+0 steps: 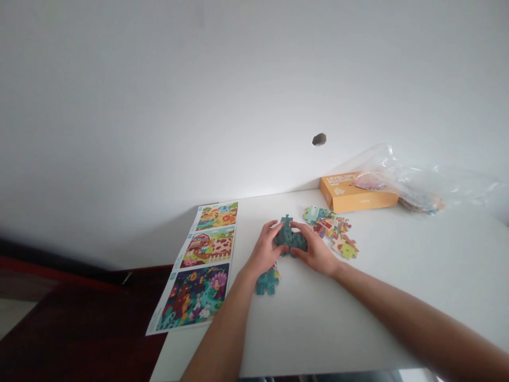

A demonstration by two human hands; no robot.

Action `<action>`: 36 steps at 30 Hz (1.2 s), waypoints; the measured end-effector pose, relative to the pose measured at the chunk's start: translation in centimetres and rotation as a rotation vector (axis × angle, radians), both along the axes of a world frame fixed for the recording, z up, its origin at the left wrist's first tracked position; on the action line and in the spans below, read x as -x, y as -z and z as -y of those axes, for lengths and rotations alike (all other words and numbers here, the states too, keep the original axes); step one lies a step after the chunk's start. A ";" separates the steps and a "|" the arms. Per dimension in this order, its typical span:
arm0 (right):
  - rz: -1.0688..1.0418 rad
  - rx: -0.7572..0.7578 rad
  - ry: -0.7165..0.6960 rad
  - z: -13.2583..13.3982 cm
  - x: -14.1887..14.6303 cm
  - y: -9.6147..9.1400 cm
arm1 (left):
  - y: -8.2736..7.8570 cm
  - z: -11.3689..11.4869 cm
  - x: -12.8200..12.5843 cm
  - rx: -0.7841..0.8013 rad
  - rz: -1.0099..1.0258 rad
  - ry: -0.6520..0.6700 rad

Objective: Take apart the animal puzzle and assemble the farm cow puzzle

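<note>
Between my two hands is a bunch of dark green puzzle pieces (289, 237) above the white table. My left hand (265, 247) grips its left side, thumb and fingers curled around the edge. On the other side my right hand (316, 249) closes round the same bunch. One piece with knobs sticks up at the top. Another green puzzle piece (267, 282) lies below my left wrist, with a bit of a lighter piece beside it. To the right of my right hand sits a loose pile of colourful puzzle pieces (330, 224), some reddish, some pale green and yellow.
A reference sheet with three pictures (207, 249) lies along the table's left edge, its lower corner overhanging. At the back right stands an orange puzzle box (358, 200), a clear plastic bag (413, 183) with more pieces over and beside it. The white wall (254, 106) has a hole.
</note>
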State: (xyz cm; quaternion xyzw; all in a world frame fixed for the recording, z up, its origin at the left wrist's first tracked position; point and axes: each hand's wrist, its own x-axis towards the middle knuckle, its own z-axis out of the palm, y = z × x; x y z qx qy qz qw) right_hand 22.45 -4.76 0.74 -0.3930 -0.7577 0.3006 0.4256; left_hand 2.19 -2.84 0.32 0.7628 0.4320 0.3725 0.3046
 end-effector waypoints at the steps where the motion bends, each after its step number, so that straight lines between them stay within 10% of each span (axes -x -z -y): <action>1: -0.007 -0.024 0.000 0.1 0.0 -0.2 | 0.1 0.0 0.0 -0.008 0.001 -0.021; 11: -0.063 -0.079 -0.143 0.9 0.0 -1.2 | 0.2 0.3 -0.2 0.030 0.033 -0.037; 23: -0.321 0.224 -0.231 0.7 -1.4 -0.3 | -2.1 0.5 0.4 -0.173 -0.133 0.084; 36: 0.218 -0.031 -0.161 0.1 -2.3 -1.7 | -1.8 0.3 1.8 -0.131 -0.182 0.093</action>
